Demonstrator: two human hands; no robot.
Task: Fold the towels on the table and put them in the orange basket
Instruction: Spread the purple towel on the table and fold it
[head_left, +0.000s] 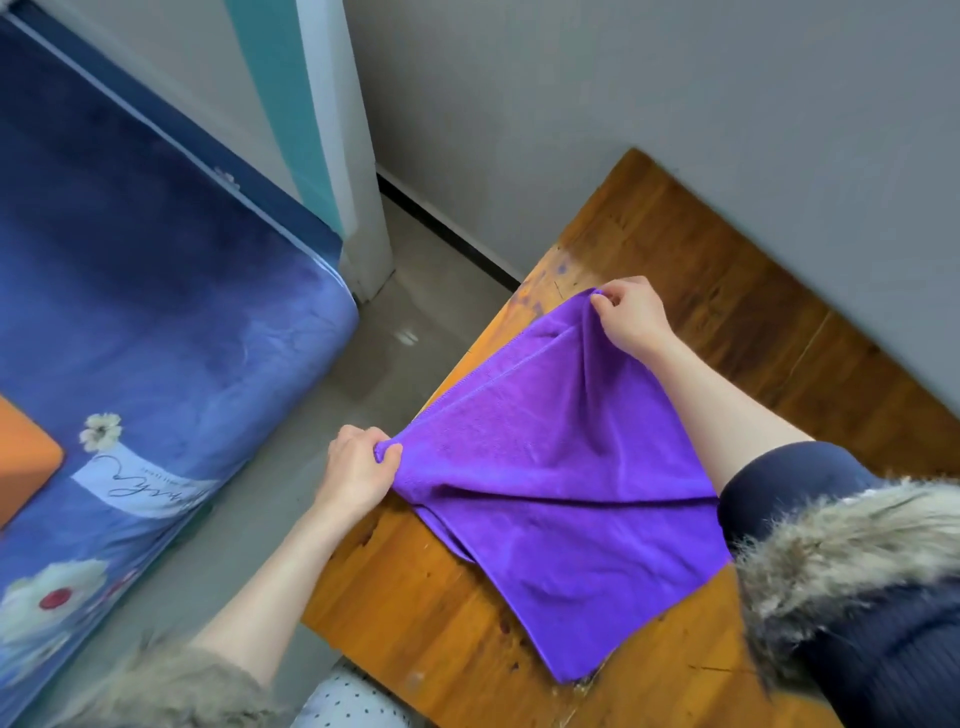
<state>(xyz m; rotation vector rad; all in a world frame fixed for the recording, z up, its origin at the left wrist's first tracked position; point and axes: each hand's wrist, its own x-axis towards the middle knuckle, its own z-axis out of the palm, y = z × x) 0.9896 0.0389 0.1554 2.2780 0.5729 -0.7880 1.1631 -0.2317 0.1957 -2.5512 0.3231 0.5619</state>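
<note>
A purple towel (561, 493) lies on the wooden table (727, 322), folded over once along its left side. My left hand (358, 467) pinches its near-left corner at the table's left edge. My right hand (631, 314) pinches the far corner and lifts it slightly off the wood. The cloth is stretched between both hands with soft creases. An orange basket (23, 462) shows only as a corner at the far left, on the bed.
A bed with a blue flowered cover (156, 312) stands left of the table, across a strip of grey floor (363, 374). A grey wall (675, 104) runs behind the table. Fur-trimmed dark sleeves (852, 571) cover my arms.
</note>
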